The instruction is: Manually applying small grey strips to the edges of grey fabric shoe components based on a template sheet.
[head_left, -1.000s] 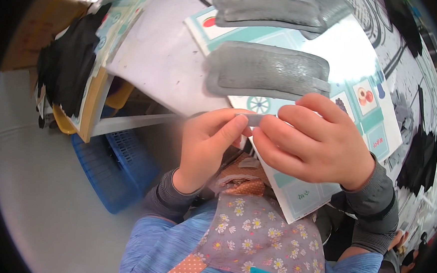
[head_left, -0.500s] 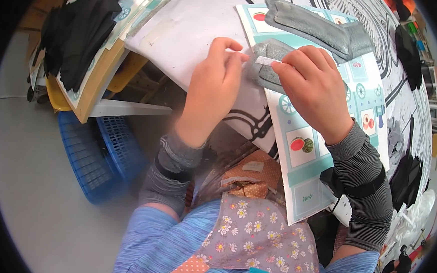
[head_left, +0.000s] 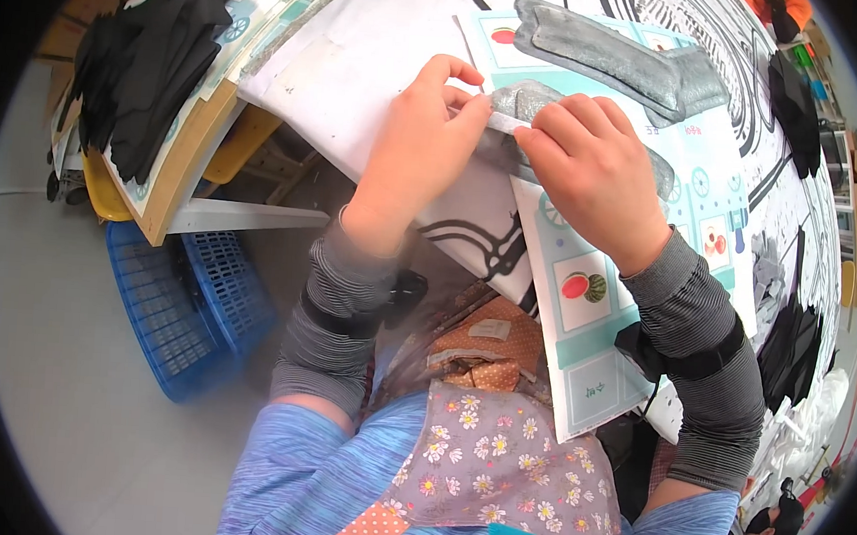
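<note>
A narrow white strip (head_left: 504, 123) stretches between my two hands above the table. My right hand (head_left: 596, 175) is closed, pinching the strip at its right end between thumb and fingers. At the strip's left end my left hand (head_left: 421, 149) has its thumb and fingers curled together on it; the exact grip is partly hidden. Beneath them lies a grey, speckled, flat piece (head_left: 525, 99), partly covered by my right hand. A longer grey piece (head_left: 613, 55) with a bent, sock-like outline lies beyond it. Both rest on a teal and white sheet (head_left: 580, 350) printed with fruit pictures.
Black cloth pieces (head_left: 161, 65) are heaped on a wood-edged table at the left. Blue plastic baskets (head_left: 166, 315) stand on the floor below. More black pieces (head_left: 791, 349) and white material (head_left: 801, 433) lie along the right. Someone in orange (head_left: 788, 10) appears at the far right.
My left hand has come closer to my right, and its fingers have closed toward the strip's left end. My right hand has shifted slightly left with the strip.
</note>
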Motion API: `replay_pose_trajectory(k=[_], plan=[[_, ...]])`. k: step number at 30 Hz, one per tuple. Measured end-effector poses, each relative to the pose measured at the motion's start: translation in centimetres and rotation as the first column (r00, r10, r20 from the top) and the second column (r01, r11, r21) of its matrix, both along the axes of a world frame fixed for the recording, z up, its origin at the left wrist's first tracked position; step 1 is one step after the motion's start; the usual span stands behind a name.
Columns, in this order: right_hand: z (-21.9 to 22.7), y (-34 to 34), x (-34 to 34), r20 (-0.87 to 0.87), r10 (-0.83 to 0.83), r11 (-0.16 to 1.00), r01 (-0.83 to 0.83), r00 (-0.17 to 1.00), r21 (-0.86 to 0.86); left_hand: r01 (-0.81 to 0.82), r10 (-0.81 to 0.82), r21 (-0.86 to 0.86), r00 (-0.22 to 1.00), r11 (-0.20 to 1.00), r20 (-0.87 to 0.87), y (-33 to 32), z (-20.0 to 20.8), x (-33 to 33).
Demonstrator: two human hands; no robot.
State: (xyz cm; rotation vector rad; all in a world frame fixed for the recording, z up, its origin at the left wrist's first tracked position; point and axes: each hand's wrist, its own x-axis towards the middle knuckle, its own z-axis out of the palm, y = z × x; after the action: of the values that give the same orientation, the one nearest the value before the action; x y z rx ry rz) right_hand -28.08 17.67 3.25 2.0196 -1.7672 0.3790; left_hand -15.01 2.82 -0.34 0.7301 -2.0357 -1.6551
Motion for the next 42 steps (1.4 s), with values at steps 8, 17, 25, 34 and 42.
replay_pose_trajectory(k=[8, 17, 25, 34, 42], plan=[[-0.3, -0.2, 0.0, 0.004, 0.018, 1.000, -0.018, 1.000, -0.014, -0.016, 0.016, 0.029, 1.000, 0.999, 0.005, 0.1, -0.1, -0.1], [-0.5, 0.0, -0.3, -0.005, -0.003, 1.000, 0.003, 1.000, 0.002, -0.035, 0.040, -0.086, 0.998, 0.996, 0.057, 0.2, -0.3, -0.1], [-0.7, 0.6, -0.4, 0.002, -0.056, 0.998, 0.056, 0.998, 0.026, -0.038, 0.048, -0.114, 0.995, 0.993, 0.084, 0.4, -0.3, -0.2], [-1.2, 0.5, 0.0, 0.004, -0.074, 0.996, 0.074, 0.997, 0.058, -0.046, 0.086, -0.236, 0.984, 0.971, 0.158, 0.9, 0.3, -0.2], [0.6, 0.7, 0.2, 0.020, -0.188, 0.939, 0.173, 0.982, 0.298, 0.027, 0.054, -0.350, 0.974, 0.936, 0.220, 0.8, 0.4, -0.4]])
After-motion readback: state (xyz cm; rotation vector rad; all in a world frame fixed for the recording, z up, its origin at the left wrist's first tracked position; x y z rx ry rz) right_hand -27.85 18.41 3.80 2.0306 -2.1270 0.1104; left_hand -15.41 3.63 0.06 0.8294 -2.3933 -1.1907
